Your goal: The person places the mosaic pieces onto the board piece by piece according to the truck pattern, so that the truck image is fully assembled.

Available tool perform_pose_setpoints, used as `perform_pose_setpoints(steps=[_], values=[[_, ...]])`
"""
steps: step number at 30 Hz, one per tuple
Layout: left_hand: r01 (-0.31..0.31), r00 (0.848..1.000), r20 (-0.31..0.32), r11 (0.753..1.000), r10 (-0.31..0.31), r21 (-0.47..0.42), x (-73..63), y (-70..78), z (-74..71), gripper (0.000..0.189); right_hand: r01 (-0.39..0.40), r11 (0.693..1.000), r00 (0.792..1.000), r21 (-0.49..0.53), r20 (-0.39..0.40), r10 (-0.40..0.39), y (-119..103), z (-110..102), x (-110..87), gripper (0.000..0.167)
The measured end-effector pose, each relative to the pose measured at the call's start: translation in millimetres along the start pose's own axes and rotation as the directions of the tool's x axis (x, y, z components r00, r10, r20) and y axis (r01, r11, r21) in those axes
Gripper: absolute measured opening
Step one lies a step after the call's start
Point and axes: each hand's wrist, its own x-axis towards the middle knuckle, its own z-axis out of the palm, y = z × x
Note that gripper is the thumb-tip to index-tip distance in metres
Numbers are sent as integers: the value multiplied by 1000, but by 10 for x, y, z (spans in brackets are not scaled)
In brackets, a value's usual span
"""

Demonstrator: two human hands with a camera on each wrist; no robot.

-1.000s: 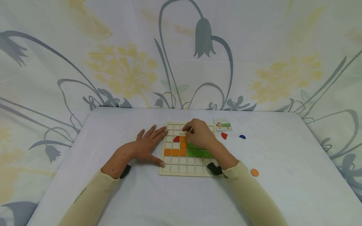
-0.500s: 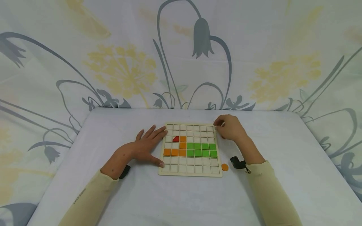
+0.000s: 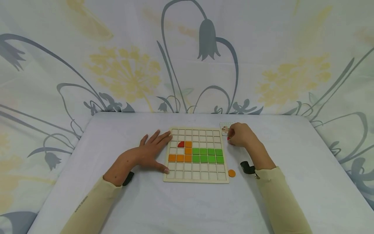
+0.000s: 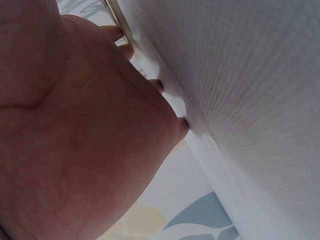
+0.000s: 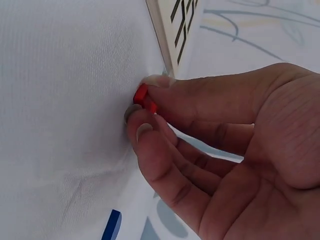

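Note:
My left hand (image 3: 153,152) lies with spread fingers along the left edge of a pale wooden grid board (image 3: 184,175), fingertips and thumb at its rim. In the right wrist view, the thumb and fingers of my right hand (image 5: 200,145) pinch a small red piece (image 5: 141,95) close over the cloth. The head view has my right hand (image 3: 242,136) just right of the board, red showing at its fingertips. Set in the board are a red quarter-circle tile (image 3: 181,144), several orange square tiles (image 3: 179,158) and two rows of green tiles (image 3: 203,155).
A small printed pattern card (image 3: 225,128) lies beyond the board's far right corner, partly covered by my right hand. An orange disc (image 3: 231,173) sits beside the board's near right corner. A blue piece (image 5: 112,226) lies near my right hand. White cloth covers the table (image 3: 187,208).
My right hand has gone from over the board to the card, then slightly nearer, and now pinches the red piece that lay there. The left hand stays put.

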Motion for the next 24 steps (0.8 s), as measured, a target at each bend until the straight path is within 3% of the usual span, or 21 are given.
perform_pose_setpoints(steps=[5, 10, 15, 24], values=[[-4, 1000, -2, 1000, 4, 1, -8, 7, 0, 130, 18, 1000, 1000, -7, 19, -17, -39, 10, -7, 5], [-6, 1000, -2, 1000, 6, 2, -8, 11, 0, 130, 96, 995, 995, -19, 1, -96, -128, 13, -31, 10], [-1, 1000, 2, 1000, 1, 18, 2, -1, 5, 130, 174, 983, 985, 51, -5, -174, -268, 22, -59, 19], [-4, 1000, -5, 1000, 4, 12, -2, -6, 10, 131, 268, 943, 963, 199, -35, -266, -613, 154, -141, 2]])
